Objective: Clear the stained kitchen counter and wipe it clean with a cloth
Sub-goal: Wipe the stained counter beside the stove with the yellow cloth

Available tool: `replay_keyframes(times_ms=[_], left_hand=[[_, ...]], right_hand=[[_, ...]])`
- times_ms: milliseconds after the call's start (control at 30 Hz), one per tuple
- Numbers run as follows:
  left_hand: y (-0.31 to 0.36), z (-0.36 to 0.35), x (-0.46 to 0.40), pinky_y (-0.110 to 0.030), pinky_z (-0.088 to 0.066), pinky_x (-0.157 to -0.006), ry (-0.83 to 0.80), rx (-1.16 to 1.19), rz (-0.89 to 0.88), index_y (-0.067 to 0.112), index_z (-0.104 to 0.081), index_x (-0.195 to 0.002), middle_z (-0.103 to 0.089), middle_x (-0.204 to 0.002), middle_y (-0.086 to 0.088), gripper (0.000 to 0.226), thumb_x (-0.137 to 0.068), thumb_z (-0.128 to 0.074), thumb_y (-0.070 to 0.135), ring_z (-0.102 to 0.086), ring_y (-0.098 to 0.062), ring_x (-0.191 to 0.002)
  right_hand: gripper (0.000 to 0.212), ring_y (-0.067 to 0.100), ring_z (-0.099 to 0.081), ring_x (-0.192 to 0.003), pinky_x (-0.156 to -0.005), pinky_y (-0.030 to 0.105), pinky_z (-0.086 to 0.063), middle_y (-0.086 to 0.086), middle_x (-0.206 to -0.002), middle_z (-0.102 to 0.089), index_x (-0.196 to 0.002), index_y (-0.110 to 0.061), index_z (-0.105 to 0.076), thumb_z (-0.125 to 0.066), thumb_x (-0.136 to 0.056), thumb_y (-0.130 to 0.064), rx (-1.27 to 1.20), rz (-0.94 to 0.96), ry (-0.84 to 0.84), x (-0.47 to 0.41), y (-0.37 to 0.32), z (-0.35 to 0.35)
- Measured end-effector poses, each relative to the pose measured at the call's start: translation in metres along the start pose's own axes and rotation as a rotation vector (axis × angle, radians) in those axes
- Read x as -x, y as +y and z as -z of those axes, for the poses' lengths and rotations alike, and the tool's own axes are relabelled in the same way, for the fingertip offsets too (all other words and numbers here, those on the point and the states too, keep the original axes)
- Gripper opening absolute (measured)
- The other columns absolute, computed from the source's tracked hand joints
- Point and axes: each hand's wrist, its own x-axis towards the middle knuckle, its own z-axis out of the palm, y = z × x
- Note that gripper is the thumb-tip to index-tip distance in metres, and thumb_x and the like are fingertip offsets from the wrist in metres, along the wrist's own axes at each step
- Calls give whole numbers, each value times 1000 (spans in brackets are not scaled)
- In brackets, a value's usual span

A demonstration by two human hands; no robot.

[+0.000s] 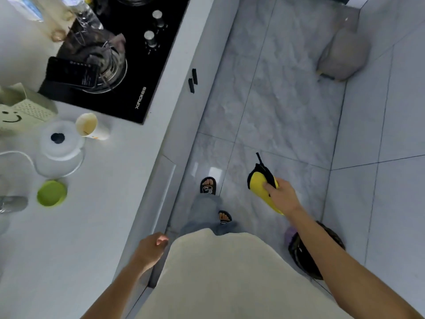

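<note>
You stand on a grey tiled floor [287,88] beside a white counter [92,226], whose front edge runs diagonally from the top centre down to the bottom left. A black glass stove [128,72] is set into the far end of the counter, with two knobs near its front edge and a burner ring toward its left side. A dark phone [71,73] lies at the stove's near left corner, partly over the burner ring. Brown stains [57,35] mark the counter just past the stove's left edge. On the counter's left side, nearer you than the stove, stand a pale carton with a smiley face [16,111], a clear lidded container [60,150], a paper cup [90,126] tipped on its side just beside that container, and a green lid [52,193] a little closer to you. On the floor lie a grey bag [345,54] toward the far right and a dark bin [305,252] under your right forearm. Your right hand [281,196] hangs over the floor, well apart from the counter, with fingers curled around a yellow cloth with black trim [258,184]. Your left hand [150,248] hangs near the counter's front edge, fingers loosely curled and holding nothing.
</note>
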Motion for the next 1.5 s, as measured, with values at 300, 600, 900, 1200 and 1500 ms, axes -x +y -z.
replay_keyframes(times_ms=[300, 600, 900, 1200, 1500], left_hand=[[143, 104, -80, -32, -52, -91, 28, -133, -147, 21, -70, -125, -74, -123, -4, 30, -108, -47, 29, -68, -25, -107], [337, 167, -133, -24, -42, -93, 20, -38, -357, 27, -68, -131, -64, -124, 10, 32, -108, -48, 38, -58, -11, -111], [436, 186, -181, -25, -42, -88, 23, -45, -281, 30, -71, -118, -67, -112, 6, 22, -107, -53, 37, -61, -16, -104], [439, 204, -197, -35, -53, -97, 17, -47, -68, 27, -72, -115, -75, -117, 0, 20, -107, -53, 28, -72, -22, -103], [473, 251, -240, -32, -57, -93, -31, 18, 64, 30, -70, -116, -75, -113, 4, 18, -108, -54, 33, -74, -15, -98]], right_hand=[[25, 22, -42, -66, -59, 34, -30, 4, -66, -45, -86, 2, -58, -60, -100, -18, 22, -136, 55, -53, -15, 23], [21, 28, -56, -75, -71, 38, -42, 24, -81, -62, -105, 0, -69, -60, -102, -19, -103, -372, 101, -67, 15, 64], [23, 23, -45, -70, -65, 35, -31, 21, -66, -49, -85, 4, -61, -63, -99, -14, -148, -347, 124, -181, -39, 157], [30, 20, -36, -63, -60, 34, -25, 4, -67, -40, -73, -16, -43, -59, -98, -16, -72, -134, 63, -323, -190, 233], [26, 22, -39, -71, -68, 36, -29, 9, -75, -42, -87, -1, -55, -60, -100, -22, -32, 6, -21, -439, -305, 253]])
